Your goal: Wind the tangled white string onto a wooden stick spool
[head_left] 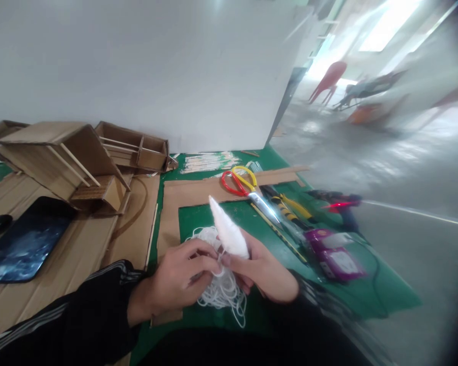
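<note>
In my right hand [270, 272] is a white, fuzzy, pointed piece [229, 231], its tip upward and tilted left; its exact kind I cannot make out. The thumb and fingers close around its lower end. Beside it, my left hand [177, 279] pinches a strand of white cord at the base of the piece. A loose, tangled heap of white cord [225, 295] lies on the green table under both hands, with some loops hanging toward me. The fingers partly hide where strand and piece meet.
Scissors [266, 206] with red and yellow handles, a striped pencil [280, 235], yellow-handled pliers [298, 207] and a purple packet [334, 256] lie to the right. Cardboard boxes [57, 134] and a dark tablet [26, 241] are at left. White sticks [209, 161] lie behind a cardboard strip [198, 193].
</note>
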Motion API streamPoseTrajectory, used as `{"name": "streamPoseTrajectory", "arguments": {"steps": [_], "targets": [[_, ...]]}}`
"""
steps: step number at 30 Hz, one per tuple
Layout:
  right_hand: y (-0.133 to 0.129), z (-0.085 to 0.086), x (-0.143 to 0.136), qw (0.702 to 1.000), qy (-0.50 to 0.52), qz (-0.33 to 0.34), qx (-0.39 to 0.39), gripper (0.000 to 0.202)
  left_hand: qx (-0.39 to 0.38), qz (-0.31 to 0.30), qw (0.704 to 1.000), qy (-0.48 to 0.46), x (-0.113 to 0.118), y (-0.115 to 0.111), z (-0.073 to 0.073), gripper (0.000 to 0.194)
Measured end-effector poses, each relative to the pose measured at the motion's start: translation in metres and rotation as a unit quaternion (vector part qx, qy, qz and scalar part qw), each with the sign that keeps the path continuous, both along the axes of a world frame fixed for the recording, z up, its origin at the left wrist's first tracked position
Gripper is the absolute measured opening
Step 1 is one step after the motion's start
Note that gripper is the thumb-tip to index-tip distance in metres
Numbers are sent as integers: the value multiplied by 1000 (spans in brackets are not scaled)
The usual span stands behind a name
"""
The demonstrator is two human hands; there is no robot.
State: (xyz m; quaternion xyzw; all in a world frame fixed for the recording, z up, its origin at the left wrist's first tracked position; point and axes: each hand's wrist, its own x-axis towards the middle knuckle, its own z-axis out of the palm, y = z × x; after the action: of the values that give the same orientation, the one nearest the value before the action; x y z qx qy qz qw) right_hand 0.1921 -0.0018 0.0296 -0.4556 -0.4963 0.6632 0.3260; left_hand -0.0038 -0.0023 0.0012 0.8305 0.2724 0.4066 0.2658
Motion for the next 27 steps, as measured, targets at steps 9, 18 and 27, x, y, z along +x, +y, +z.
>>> {"name": "streamPoseTrajectory", "arguments": {"steps": [9,18,27], "targets": [[2,-2,2,997,-73,26,14,43,-33,32,998,51,1,0,2,25],[1,-4,4,997,-73,23,32,33,7,5,994,110,-5,8,1,13],[0,1,2,995,-91,4,46,33,-185,-15,983,16,-5,6,15,21]]}}
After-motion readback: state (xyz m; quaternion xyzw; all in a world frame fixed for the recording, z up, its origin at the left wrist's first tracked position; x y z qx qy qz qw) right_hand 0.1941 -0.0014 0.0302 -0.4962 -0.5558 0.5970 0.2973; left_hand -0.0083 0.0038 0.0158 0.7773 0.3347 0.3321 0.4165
